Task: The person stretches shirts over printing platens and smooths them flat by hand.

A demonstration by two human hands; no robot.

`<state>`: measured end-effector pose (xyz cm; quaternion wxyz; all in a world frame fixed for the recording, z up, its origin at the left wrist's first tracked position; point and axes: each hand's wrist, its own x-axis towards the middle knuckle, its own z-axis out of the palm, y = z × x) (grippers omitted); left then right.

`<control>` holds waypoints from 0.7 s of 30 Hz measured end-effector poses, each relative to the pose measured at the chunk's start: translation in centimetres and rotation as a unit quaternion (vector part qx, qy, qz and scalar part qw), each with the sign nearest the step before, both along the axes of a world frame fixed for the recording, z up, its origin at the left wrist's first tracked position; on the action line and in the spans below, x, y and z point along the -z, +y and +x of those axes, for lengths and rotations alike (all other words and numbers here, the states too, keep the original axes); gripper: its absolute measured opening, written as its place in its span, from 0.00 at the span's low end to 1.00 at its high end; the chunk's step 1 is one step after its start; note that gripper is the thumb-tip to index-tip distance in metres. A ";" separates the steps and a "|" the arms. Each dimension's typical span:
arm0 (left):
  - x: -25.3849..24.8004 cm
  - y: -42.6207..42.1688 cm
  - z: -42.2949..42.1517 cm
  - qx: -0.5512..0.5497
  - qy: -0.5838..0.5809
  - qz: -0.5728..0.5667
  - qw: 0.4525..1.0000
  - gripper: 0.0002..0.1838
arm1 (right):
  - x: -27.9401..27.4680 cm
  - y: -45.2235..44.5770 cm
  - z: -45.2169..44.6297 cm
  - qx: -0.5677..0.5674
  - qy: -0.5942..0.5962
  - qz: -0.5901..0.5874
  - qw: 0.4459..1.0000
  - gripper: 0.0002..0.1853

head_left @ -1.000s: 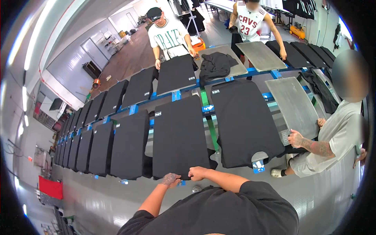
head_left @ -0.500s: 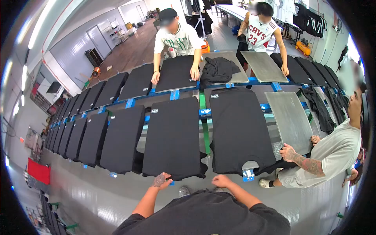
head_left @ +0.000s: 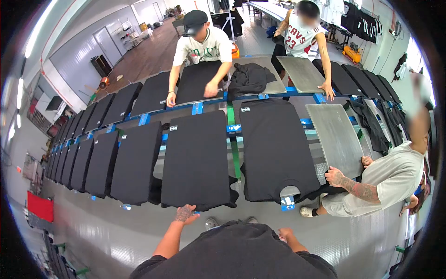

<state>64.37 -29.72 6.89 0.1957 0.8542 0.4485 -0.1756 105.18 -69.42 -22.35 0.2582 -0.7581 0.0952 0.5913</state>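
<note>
My left hand (head_left: 186, 214) is at the near edge of a black shirt (head_left: 195, 158) stretched flat over a board, by a blue bracket. Its fingers reach to the right, a little apart, with nothing visible in them. My right hand (head_left: 285, 234) is low and close to my body; its fingers are partly hidden. In front of that hand, a second black shirt (head_left: 278, 144) covers a board, its neck opening facing me around a bare patch of board. Small white labels (head_left: 245, 109) mark the shirts' far left corners.
Across the double row, a person in a cap (head_left: 202, 51) handles a shirted board. Another person (head_left: 302, 37) touches a bare metal board (head_left: 304, 74). At right, a person in a light shirt (head_left: 390, 174) grips a nearer bare board (head_left: 332, 137). A loose black garment (head_left: 251, 78) lies beyond.
My right hand has drawn back toward my body, away from the board edge. My left hand stays by the same shirt edge. The capped person's hand has moved leftward off the label.
</note>
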 end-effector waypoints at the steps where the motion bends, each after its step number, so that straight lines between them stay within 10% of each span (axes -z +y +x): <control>1: 0.4 0.3 -0.2 -0.036 -0.003 -0.018 0.999 0.36 | -1.7 0.9 -0.4 -0.094 -0.034 0.008 0.995 0.20; 8: -1.0 0.7 0.2 -0.039 0.065 -0.051 0.996 0.38 | -3.0 6.1 -0.5 -0.269 -0.142 0.117 0.945 0.16; 11: 0.2 0.5 -0.5 -0.051 0.035 -0.043 0.997 0.39 | -7.6 7.8 -0.9 -0.094 -0.138 0.124 0.978 0.12; 21: -0.6 -0.5 -0.1 -0.057 0.067 -0.039 0.995 0.42 | -8.1 5.6 -0.2 -0.101 -0.110 0.042 0.988 0.11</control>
